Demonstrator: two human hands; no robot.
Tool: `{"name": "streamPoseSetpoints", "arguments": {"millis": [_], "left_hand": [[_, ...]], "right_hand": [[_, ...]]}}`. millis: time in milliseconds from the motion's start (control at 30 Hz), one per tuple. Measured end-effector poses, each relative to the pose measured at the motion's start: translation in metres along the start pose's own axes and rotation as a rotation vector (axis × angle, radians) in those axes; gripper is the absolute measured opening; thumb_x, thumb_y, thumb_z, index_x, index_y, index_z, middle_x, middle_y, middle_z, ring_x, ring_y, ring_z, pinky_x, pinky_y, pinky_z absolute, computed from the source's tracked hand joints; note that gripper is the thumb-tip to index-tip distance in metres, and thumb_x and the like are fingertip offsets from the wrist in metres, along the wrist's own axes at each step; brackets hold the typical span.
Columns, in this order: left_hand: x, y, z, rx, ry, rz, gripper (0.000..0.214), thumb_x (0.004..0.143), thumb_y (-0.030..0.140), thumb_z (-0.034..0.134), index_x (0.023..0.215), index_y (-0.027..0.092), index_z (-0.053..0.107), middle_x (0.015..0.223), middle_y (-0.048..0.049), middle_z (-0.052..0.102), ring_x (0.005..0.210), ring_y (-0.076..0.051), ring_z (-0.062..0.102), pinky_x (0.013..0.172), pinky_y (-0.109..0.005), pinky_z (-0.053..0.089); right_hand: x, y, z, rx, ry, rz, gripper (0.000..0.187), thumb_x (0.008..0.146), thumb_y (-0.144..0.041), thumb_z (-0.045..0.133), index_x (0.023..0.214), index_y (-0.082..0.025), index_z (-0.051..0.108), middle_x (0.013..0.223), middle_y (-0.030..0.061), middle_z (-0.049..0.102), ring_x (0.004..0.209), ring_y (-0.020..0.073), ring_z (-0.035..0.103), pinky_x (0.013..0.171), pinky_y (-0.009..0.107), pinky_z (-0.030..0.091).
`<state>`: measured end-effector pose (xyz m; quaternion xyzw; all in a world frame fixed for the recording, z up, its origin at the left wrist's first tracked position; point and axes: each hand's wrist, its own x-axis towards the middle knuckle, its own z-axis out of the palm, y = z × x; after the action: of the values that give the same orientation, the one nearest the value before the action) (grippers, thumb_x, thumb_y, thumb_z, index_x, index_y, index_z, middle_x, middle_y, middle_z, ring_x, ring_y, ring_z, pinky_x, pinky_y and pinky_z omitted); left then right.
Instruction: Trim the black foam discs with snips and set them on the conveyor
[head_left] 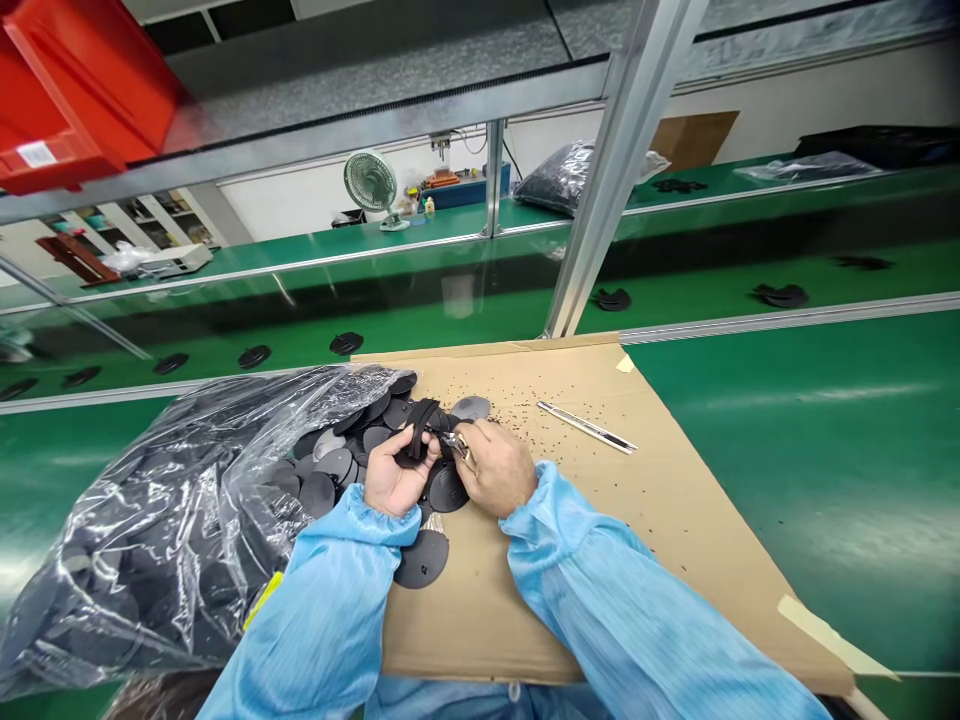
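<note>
Black part: a round black plastic piece with a curved band (422, 425) is up in the left hand, above the brown cardboard sheet (480, 610).
Left hand: bare, in a light blue sleeve; its grip (395, 478) is closed around the black piece.
Right hand: bare, in a blue sleeve too; its grip (496, 468) is clamped on a small shiny metal hand tool (460, 445). The tool's tip is right at the black piece; I cannot tell if its jaws are apart.
Pile: flat round black discs (335, 465) lie in a heap under and beside the left hand. One disc (422, 560) lies nearer the body.
Bag: a big clear plastic bag (180, 520), full of dark pieces, lies left of the cardboard.
Crumbs: tiny black bits (525, 425) are scattered past the right hand.
Knife: a thin silver cutter with a dark end (586, 427) lies among the crumbs.
Table: green and shiny (825, 430), under the cardboard.
Behind: black round pieces (255, 356) sit in a row on a long green strip.
Far back: a pale green fan (371, 182) stands on another green table.
</note>
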<state>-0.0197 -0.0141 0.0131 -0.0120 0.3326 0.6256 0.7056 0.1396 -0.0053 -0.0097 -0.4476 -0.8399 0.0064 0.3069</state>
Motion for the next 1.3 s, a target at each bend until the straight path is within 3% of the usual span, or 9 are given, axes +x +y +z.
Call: {"name": "streamPoseSetpoints", "arguments": {"millis": [267,967,1133,1300], "left_hand": [[0.001,-0.001,0.0,0.023,-0.007,0.026,0.022,0.089,0.003,0.039,0.082,0.007,0.059,0.075,-0.0082,0.064,0.06,-0.01,0.061,0.061,-0.025,0.059],[-0.001,-0.009,0.001,0.073,-0.037,0.181,0.015,0.084,0.001,0.047,0.078,0.011,0.057,0.074,-0.0052,0.064,0.063,-0.012,0.062,0.068,-0.031,0.059],[0.001,-0.01,0.0,0.121,-0.057,0.199,0.012,0.082,0.003,0.051,0.082,0.012,0.059,0.076,-0.005,0.064,0.066,-0.012,0.063,0.07,-0.03,0.058],[0.002,-0.01,-0.002,0.126,-0.072,0.211,0.014,0.079,0.004,0.055,0.088,0.014,0.059,0.079,-0.0042,0.064,0.067,-0.013,0.063,0.066,-0.029,0.056]], "right_hand": [[0.0,-0.002,-0.003,-0.053,-0.098,0.069,0.023,0.082,-0.016,0.052,0.103,-0.017,0.062,0.09,0.0071,0.062,0.081,0.0213,0.054,0.073,0.029,0.038],[0.001,-0.007,-0.005,0.022,-0.213,0.232,0.03,0.081,-0.014,0.051,0.11,-0.019,0.06,0.102,0.007,0.066,0.084,0.0216,0.062,0.07,0.028,0.043],[0.0,-0.003,0.0,0.291,-0.128,0.263,0.028,0.081,-0.014,0.051,0.106,-0.02,0.061,0.102,0.0062,0.067,0.088,0.0207,0.062,0.078,0.028,0.046],[-0.001,0.004,0.004,0.553,0.034,0.36,0.02,0.079,-0.021,0.053,0.097,-0.019,0.061,0.084,0.0036,0.066,0.08,0.0192,0.06,0.074,0.03,0.047]]}}
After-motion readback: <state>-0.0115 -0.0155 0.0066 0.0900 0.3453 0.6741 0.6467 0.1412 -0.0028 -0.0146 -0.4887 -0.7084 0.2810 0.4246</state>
